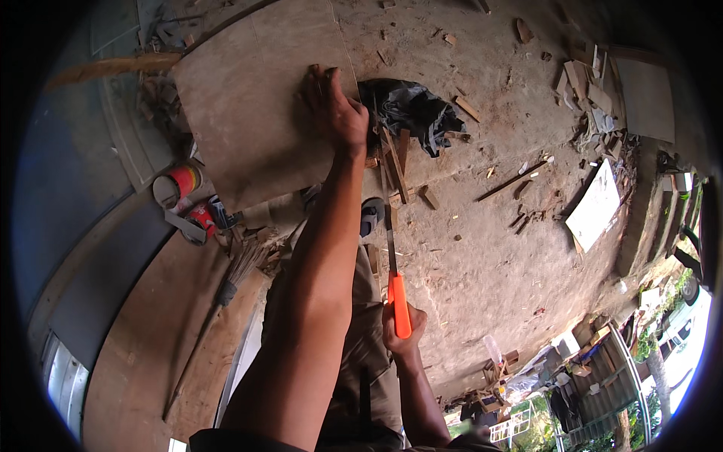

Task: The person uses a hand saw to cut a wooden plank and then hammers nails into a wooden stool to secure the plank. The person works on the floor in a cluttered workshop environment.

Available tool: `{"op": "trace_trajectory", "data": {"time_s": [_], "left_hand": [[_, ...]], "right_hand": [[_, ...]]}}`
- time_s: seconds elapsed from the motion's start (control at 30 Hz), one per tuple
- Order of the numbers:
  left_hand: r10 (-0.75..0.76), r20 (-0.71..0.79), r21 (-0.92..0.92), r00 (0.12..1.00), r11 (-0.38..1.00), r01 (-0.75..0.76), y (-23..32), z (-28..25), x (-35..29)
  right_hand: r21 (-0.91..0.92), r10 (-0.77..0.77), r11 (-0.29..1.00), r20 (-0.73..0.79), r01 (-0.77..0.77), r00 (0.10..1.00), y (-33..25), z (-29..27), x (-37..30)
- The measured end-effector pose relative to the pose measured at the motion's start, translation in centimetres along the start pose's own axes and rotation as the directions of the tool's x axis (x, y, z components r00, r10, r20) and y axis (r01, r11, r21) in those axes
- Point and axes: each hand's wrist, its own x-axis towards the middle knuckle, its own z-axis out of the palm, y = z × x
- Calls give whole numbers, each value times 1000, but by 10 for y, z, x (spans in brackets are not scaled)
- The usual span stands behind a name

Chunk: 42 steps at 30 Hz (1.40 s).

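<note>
A large flat plywood-like sheet [248, 98] fills the upper left. My left hand [336, 113] lies on it near its right edge, fingers stretched out and apart, holding nothing. Lower down, my right hand [407, 328] grips a handsaw by its orange handle [400, 301]. The saw's narrow blade [390, 241] points away from me, up toward the sheet's right edge beside my left wrist. Whether the teeth touch the sheet I cannot tell. A thin line runs down the sheet near that edge.
Black plastic [414, 109] and wood strips [397, 166] lie right of the sheet. On the left are a paint bucket [178, 185], a red can [200, 218] and a broom [226, 290]. Wood scraps [587, 83] and a white panel [595, 205] lie at the right.
</note>
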Motion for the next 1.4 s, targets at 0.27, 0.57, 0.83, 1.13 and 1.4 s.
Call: {"op": "trace_trajectory", "data": {"time_s": [0.27, 0.57, 0.83, 1.13, 1.4], "left_hand": [[44, -9, 7, 999, 999, -43, -11, 9, -2], [13, 37, -10, 999, 1000, -12, -2, 0, 0], [-38, 59, 9, 998, 999, 38, 2, -4, 3], [-22, 58, -120, 998, 992, 29, 3, -7, 0], [-41, 47, -8, 998, 999, 41, 3, -3, -1]], "right_hand": [[88, 65, 994, -44, -61, 997, -22, 18, 65], [122, 65, 991, -72, -56, 995, -41, 16, 93], [58, 95, 994, 16, -96, 995, -29, -6, -2], [145, 116, 983, -33, -111, 993, -46, 24, 117], [26, 74, 997, 13, -74, 997, -12, -7, 0]]}}
